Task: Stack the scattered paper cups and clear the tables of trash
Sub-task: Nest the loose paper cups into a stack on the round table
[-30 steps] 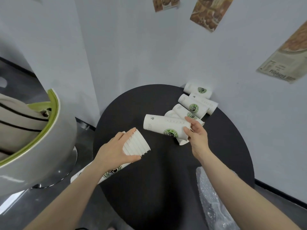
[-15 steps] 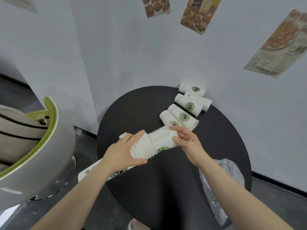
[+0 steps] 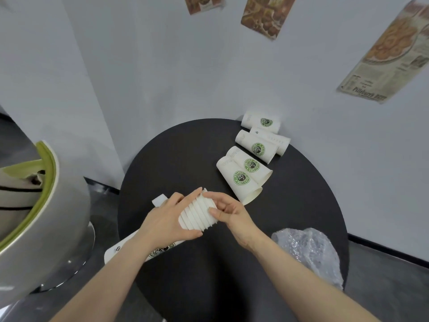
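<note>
Head view: the left hand (image 3: 167,219) wraps the rim end of a nested stack of white paper cups (image 3: 197,214). The right hand (image 3: 228,211) pinches its top cup, over the round black table (image 3: 185,159).

A round white tub chair (image 3: 44,219) with a green rim and striped cushion stands at left on a chrome base (image 3: 76,263), beside a pale wall (image 3: 162,77) hung with three food-themed newspaper clippings (image 3: 392,52), above a grey floor (image 3: 383,287).
</note>
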